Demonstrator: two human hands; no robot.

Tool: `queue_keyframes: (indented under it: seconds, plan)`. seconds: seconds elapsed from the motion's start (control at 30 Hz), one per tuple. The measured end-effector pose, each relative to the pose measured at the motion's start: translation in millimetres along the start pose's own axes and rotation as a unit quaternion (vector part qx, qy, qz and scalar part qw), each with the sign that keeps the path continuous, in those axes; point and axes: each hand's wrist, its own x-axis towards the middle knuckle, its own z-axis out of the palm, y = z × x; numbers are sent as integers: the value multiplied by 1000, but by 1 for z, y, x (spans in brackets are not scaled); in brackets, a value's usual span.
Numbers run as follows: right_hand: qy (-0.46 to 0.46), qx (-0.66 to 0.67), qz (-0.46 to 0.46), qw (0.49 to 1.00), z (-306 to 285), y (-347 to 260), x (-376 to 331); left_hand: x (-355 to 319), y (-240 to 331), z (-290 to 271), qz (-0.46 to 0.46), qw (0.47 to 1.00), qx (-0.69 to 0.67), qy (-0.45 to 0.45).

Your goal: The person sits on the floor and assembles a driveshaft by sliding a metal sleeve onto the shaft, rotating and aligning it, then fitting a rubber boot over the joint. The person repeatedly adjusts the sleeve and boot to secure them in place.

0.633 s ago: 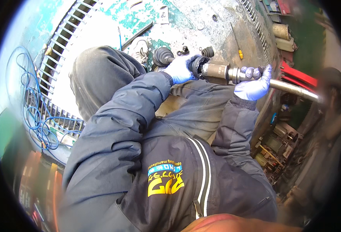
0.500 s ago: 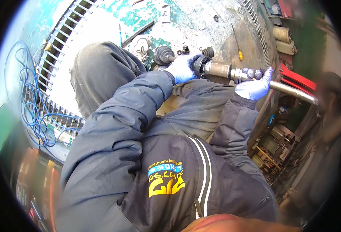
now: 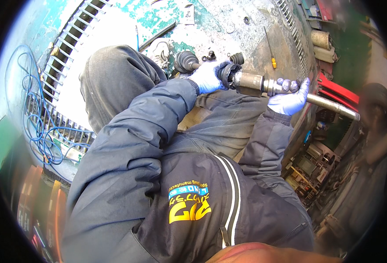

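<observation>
A car drive shaft [image 3: 250,83] lies across above my lap, its metal joint housing in the middle and a long bare shaft pointing right. My left hand [image 3: 208,78], in a thin blue-violet glove, is closed round the shaft by the black rubber boot [image 3: 230,75], whose open edge carries dark grease. A ribbed black boot [image 3: 185,62] sits at the left end. Gloved as well, my right hand [image 3: 288,97] wraps the stub right of the housing, its fingertips dark with grease. Where the boot meets the housing, a gap shows the inner joint parts.
Beyond my hands, small black rings [image 3: 209,56] and a ribbed rubber piece [image 3: 237,58] lie on the worn floor. A screwdriver with a yellow handle [image 3: 273,62] is farther right. Metal floor grating [image 3: 62,55] and coiled blue hose [image 3: 40,131] are at left, red metal parts [image 3: 338,91] at right.
The housing and bare shaft have shifted very slightly right, away from the boot, along with my right hand. My left hand keeps its hold in nearly the same place.
</observation>
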Motion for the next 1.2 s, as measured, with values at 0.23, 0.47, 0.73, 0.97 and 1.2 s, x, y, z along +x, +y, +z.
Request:
queue_keyframes:
  seconds: [0.23, 0.47, 0.73, 0.97, 1.2]
  plan:
    - [-36, 6, -80, 996, 8, 4, -24, 4, 7, -6, -67, 997, -28, 3]
    - [-95, -15, -133, 987, 8, 8, -38, 8, 0, -7, -62, 995, -77, 7]
    - [-416, -19, -80, 906, -19, -7, -17, 10, -3, -8, -71, 996, -46, 16]
    - [-313, 50, -88, 944, -4, 5, -21, 6, 8, -9, -61, 995, -75, 16]
    - [-97, 2, -100, 990, 31, 8, -39, 6, 15, -12, -95, 992, -73, 25]
